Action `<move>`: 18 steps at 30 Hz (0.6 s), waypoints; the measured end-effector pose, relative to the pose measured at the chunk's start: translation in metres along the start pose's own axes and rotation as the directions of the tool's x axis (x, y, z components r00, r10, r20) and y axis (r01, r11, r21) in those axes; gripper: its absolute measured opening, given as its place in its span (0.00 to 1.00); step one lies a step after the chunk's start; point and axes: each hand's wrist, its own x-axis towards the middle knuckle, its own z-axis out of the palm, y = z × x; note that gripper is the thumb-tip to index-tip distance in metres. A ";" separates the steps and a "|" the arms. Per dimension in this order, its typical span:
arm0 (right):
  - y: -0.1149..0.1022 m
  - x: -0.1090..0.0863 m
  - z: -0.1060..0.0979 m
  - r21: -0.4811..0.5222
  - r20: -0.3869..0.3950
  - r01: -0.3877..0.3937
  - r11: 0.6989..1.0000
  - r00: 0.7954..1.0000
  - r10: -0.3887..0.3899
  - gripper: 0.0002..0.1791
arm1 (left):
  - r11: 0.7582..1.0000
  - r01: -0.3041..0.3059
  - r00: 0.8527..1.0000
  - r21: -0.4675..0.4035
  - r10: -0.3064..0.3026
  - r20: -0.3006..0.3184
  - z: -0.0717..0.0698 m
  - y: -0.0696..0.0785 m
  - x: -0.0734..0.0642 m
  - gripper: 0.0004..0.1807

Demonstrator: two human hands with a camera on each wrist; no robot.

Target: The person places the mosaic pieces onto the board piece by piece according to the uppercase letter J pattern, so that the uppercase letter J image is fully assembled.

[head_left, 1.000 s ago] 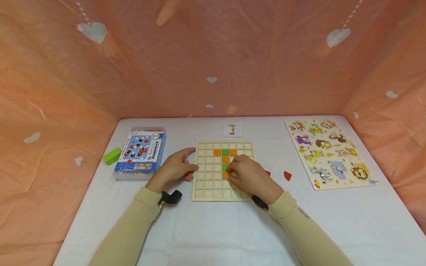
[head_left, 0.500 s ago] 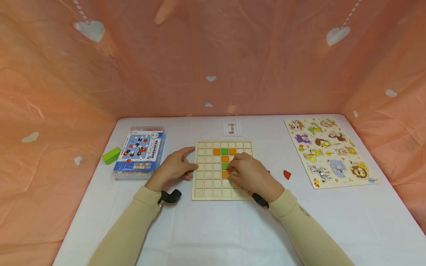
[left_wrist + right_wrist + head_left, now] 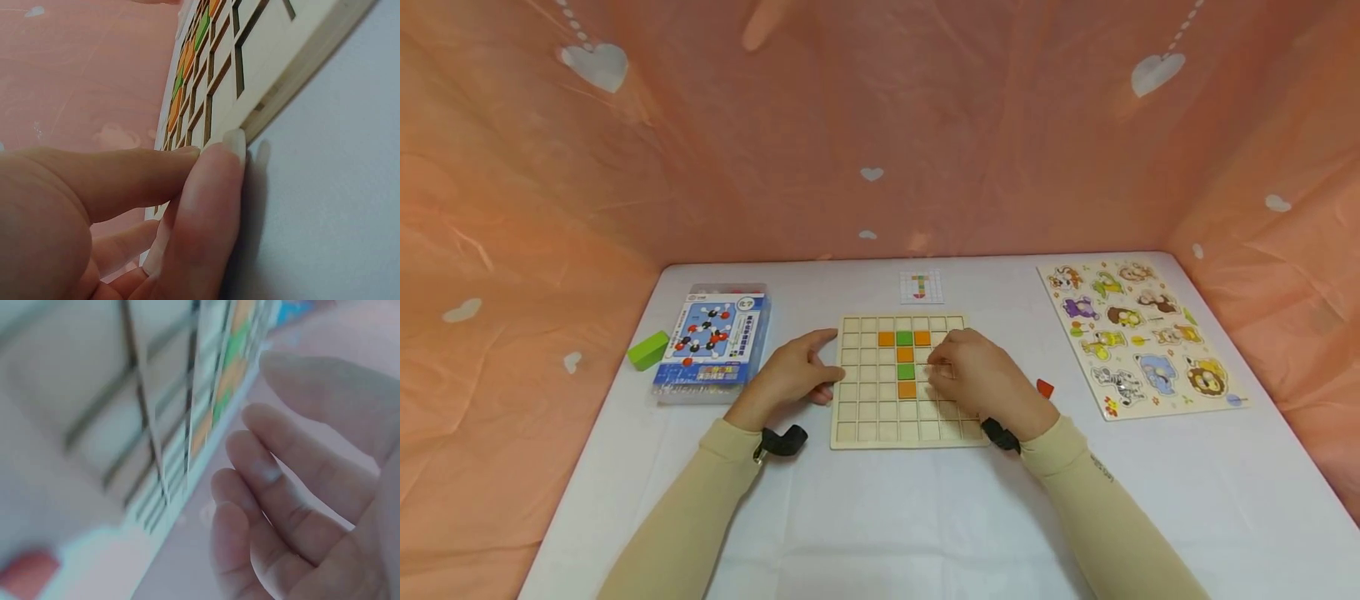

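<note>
A pale wooden grid board [image 3: 868,408] lies on the table. Along its upper row sit two orange tiles with a green tile [image 3: 904,338] between them; an orange, a green and a lower orange tile [image 3: 907,389] run down from the middle. My left hand [image 3: 790,371] touches the board's left edge, thumb and index finger fairly straight. Over the board's right part hovers my right hand [image 3: 981,375], just right of the tile column; in the right wrist view its fingers [image 3: 300,450] are apart and hold nothing. A red piece [image 3: 30,575] shows blurred near the board there.
Behind the board lies a small pattern card [image 3: 921,287]. At left are a boxed molecule set [image 3: 711,342] and a green block [image 3: 648,351]. An animal puzzle board [image 3: 1138,342] lies at right. A red piece [image 3: 1045,388] rests by the right wrist.
My right hand has drawn back to the right from the lowest orange tile, which stays in its square and is now fully visible. My left hand keeps its place at the board's edge.
</note>
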 end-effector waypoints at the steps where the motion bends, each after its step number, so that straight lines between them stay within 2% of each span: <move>1: 0.005 -0.001 -0.004 0.006 -0.009 -0.014 1.000 1.000 0.014 0.12 | 1.000 0.000 1.000 -0.001 0.000 0.000 0.000 0.000 0.000 0.45; 9: 0.041 -0.022 -0.023 0.027 -0.021 -0.141 0.990 0.990 0.141 0.12 | 1.000 0.001 1.000 -0.001 -0.001 0.009 0.001 0.000 0.001 0.45; 18: 0.066 -0.056 -0.040 -0.013 -0.024 -0.196 0.980 0.980 0.196 0.12 | 1.000 0.015 1.000 0.005 -0.015 0.001 0.000 0.000 0.000 0.45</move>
